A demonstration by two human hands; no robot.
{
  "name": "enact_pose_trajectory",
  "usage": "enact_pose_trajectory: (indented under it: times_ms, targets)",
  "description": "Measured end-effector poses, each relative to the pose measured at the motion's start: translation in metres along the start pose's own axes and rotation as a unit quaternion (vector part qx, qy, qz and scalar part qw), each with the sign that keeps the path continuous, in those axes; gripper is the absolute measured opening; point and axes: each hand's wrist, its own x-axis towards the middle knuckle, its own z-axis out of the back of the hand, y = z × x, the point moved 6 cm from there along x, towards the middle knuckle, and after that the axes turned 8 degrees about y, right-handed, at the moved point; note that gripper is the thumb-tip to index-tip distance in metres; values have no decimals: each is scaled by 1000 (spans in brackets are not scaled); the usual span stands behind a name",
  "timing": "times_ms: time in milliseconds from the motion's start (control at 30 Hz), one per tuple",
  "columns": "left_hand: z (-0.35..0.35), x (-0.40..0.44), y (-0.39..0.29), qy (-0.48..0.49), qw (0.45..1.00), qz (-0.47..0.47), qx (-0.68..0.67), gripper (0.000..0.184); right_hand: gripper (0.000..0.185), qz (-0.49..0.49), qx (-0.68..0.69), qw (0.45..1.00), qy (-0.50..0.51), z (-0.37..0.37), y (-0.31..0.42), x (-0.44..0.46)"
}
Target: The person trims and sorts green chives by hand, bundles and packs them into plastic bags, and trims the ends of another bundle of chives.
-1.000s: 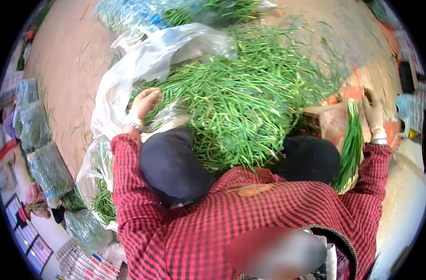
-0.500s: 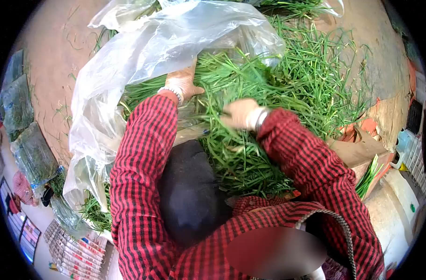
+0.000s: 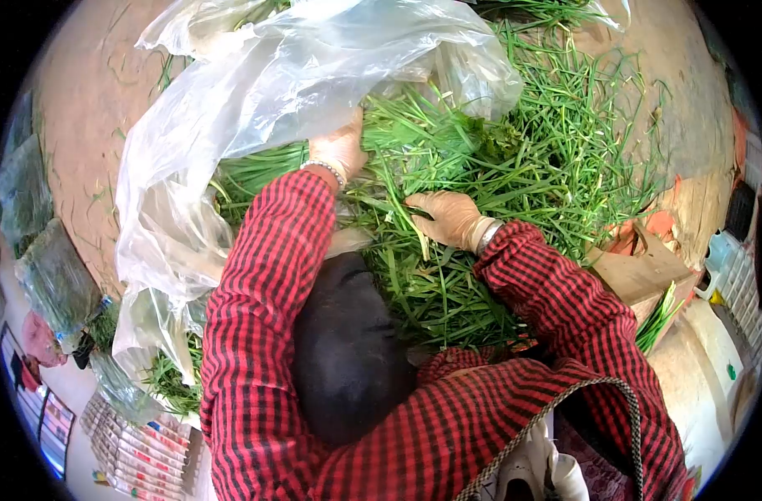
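My left hand [image 3: 339, 150], in a thin pale glove, lies on a bundle of long green chives [image 3: 260, 171] at the mouth of a clear plastic bag [image 3: 189, 117]. The bag's edge and the leaves hide its fingers, so its grip does not show. To the right and nearer me, my right hand [image 3: 452, 219], gloved too, is low over loose chives [image 3: 456, 292]. Its thumb and forefinger are apart, and a pale-ended stalk [image 3: 417, 225] lies at their tips. A broader leafy green [image 3: 499, 140] sits among the chives beyond the hands.
Loose chives [image 3: 581, 125] spread over the floor on the right. A cardboard box [image 3: 640, 271] stands by my right forearm, with a small bunch of chives [image 3: 658, 321] beside it. My dark-covered knee [image 3: 348, 342] is below the bag. Filled plastic bags [image 3: 55, 271] line the left.
My right hand has come from a blurred sweep to rest slightly lower and to the right, its thumb and forefinger apart. My left hand has shifted a little right, its thumb now less spread.
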Motion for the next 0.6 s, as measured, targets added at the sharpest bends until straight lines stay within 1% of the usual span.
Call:
enact_pose_trajectory:
  times_ms: [33,100,133,200,233,267,333,367,400,433,467,500,533,567,600]
  targets:
    - [2,-1,3,-2,1000,0,-1,86,40,-10,38,999,0,0,-4,2]
    - [10,-8,17,-55,993,-24,-106,69,40,-17,122,992,-15,-5,-17,9]
    - [23,-19,19,-57,992,-27,-105,69,40,-19,121,992,-19,-3,-21,10]
    - [29,-52,33,49,982,17,-182,60,36,-12,243,969,-36,-2,-27,11]
    - [39,-74,39,-114,966,-36,-229,60,37,-25,267,963,-17,-1,-29,13]
    - [46,-104,48,-273,920,-87,-269,61,38,-22,273,962,-16,-2,-32,15]
    - [48,-145,59,-331,862,-113,-368,61,48,10,204,978,-46,1,-34,17]
    - [47,-162,64,-325,822,-113,-453,61,50,15,260,965,-30,0,-36,16]
    - [49,-182,67,-317,776,-112,-533,61,50,6,250,968,-23,-5,-43,23]
    - [53,-202,67,-306,742,-109,-587,60,49,-24,304,952,-13,9,-31,10]
    - [61,-220,66,-307,740,-133,-584,58,50,-52,356,933,-3,24,-19,-5]
    - [67,-237,73,-348,825,-115,-431,57,52,-15,362,931,-51,27,-19,-8]
    - [75,-253,76,-380,881,-92,-265,56,56,-25,428,903,-37,51,7,-37]
    - [76,-262,89,-391,788,-133,-457,46,56,18,436,898,-52,69,19,-52]
    - [87,-269,91,-378,736,-132,-547,40,57,62,444,892,-64,85,29,-66]
